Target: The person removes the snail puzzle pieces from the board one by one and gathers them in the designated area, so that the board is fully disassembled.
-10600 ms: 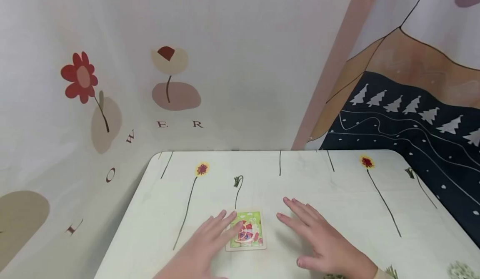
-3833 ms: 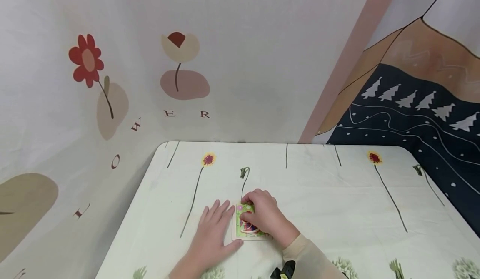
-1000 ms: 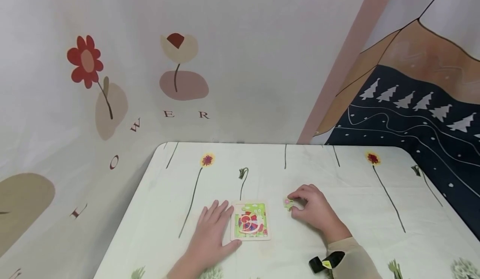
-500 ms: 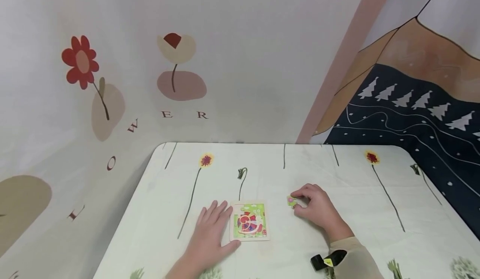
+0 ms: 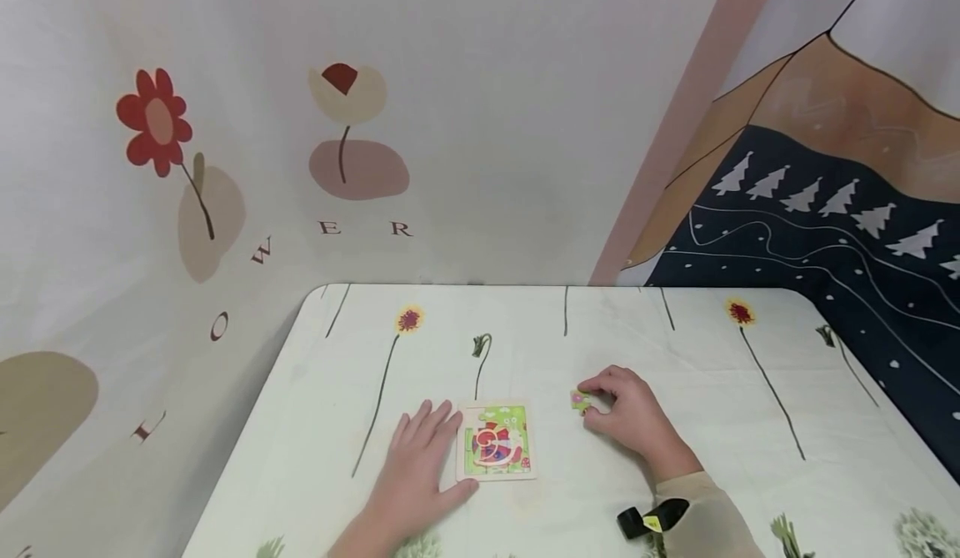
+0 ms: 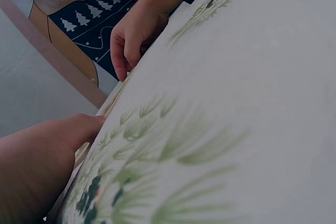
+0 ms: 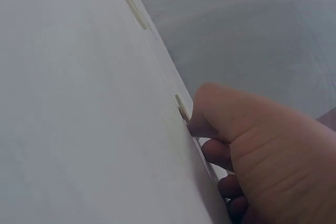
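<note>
A small square jigsaw puzzle board [image 5: 471,417] with a red snail picture lies flat on the table, its upper left corner bare. My left hand [image 5: 414,476] rests flat along the board's left side, fingers spread, thumb near the lower edge. To the right of the board, my right hand [image 5: 633,414] pinches a green puzzle piece [image 5: 578,400] with a pink flower between thumb and index finger. In the right wrist view the piece [image 7: 181,107] appears edge-on by the thumb, close to the tabletop. The left wrist view shows only the board's edge, partly hidden by the left thumb [image 6: 86,128].
A white tablecloth [image 5: 675,391] printed with flowers covers the table [image 5: 300,424]. Behind it hangs a pale printed curtain [image 5: 495,124], with a dark tree-patterned cloth [image 5: 787,249] at the right. A black device [image 5: 651,520] is strapped on the right wrist.
Both hands hovered open at first. The right hand then gripped at the board's upper left, and the green piece came out and moved right of it. In the last second little has shifted.
</note>
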Demonstrator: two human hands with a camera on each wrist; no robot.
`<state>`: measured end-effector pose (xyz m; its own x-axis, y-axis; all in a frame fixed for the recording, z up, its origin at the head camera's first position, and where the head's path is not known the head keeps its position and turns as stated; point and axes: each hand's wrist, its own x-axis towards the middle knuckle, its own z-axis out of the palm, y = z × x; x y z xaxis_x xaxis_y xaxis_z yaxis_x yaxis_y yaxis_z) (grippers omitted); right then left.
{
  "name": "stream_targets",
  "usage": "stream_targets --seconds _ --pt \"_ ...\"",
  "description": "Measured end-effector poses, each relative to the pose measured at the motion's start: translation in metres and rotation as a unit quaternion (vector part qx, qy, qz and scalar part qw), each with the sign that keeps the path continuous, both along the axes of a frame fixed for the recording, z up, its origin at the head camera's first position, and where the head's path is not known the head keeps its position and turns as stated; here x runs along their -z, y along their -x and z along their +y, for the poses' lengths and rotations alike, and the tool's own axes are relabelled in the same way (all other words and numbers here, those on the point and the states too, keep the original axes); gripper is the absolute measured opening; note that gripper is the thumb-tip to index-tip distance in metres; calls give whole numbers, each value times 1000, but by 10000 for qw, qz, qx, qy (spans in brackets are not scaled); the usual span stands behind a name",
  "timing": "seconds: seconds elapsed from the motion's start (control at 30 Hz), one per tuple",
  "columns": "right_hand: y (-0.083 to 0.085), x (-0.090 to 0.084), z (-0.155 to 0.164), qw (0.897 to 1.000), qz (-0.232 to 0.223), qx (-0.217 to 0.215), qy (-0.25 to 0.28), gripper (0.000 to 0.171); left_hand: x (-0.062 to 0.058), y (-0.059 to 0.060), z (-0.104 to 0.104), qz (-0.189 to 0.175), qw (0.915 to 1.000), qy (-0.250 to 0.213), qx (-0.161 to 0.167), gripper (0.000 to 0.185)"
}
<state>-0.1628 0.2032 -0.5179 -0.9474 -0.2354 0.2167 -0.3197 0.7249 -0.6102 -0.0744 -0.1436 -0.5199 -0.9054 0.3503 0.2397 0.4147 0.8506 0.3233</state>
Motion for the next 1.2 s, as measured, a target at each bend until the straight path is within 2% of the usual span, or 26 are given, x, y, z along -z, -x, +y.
stream_targets --seconds 0.23,0.47,0.63,0.83,0.97,1.07,1.2 --pt "1 0 -1 10000 37 73 -35 30 0 0 0 60 10000 -58 12 87" --pt "3 4 -1 9988 153 180 423 35 0 1 1 9 10000 -14 -17 88" --pt "1 5 -6 9983 145 357 431 31 0 0 0 -48 10000 -3 -13 87" --pt "5 0 -23 9952 552 511 633 27 -2 7 -4 194 9998 -28 36 87" --pt "3 -3 -37 9951 674 526 493 26 1 7 -6 253 9996 -105 32 87" --pt "-1 -2 -47 9960 664 512 303 26 5 6 -5 168 9998 -51 32 87" --pt "-7 -1 -66 9971 725 237 83 28 8 3 -3 31 10000 7 -43 88"
